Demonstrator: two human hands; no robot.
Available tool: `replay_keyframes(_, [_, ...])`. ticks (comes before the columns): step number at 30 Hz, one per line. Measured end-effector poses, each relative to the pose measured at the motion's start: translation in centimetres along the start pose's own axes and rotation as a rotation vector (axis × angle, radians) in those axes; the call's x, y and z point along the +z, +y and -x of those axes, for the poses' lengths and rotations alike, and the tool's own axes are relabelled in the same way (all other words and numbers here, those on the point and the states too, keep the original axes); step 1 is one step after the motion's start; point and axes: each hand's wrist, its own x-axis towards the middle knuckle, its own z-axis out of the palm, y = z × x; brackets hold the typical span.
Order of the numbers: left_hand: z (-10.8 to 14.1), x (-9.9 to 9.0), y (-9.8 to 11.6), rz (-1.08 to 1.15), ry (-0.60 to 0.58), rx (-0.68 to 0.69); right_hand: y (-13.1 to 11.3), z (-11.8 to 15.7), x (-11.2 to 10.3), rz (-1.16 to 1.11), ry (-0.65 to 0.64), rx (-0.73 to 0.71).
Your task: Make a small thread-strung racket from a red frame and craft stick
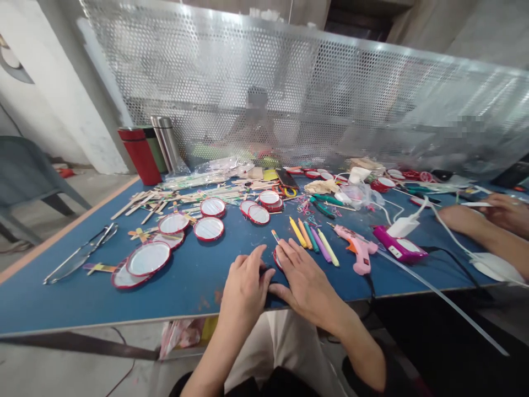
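Note:
On the near edge of the blue table, my right hand [303,278] lies with fingers stretched over a small red-rimmed disc [278,259], mostly covered by them. A short wooden stick end [275,236] pokes out past the fingertips. Beside it, my left hand [247,284] is closed, its fingers curled and the thumb near the right thumb; what it grips, if anything, is hidden. Several round red-rimmed discs with pale faces [209,229] lie to the left, some overlapping. Coloured sticks like markers or wax [314,240] lie just beyond my right hand.
A pink glue gun [357,248], a clear glue stick [446,306] and a purple power strip [399,245] with white cables lie right. Another person's arm [475,226] rests at far right. Craft sticks [198,196], tongs [80,253] and a red flask [140,157] stand or lie left.

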Motion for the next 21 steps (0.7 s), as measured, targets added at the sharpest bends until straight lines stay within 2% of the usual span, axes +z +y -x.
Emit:
replay_keyframes(5, [0.1, 0.2, -0.3, 0.016, 0.056, -0.013, -0.4, -0.1, -0.3, 0.010, -0.020, 0.023])
replay_keyframes(21, [0.2, 0.1, -0.3, 0.046, 0.068, -0.066, -3.0, -1.0, 0.5, 0.088, -0.015, 0.246])
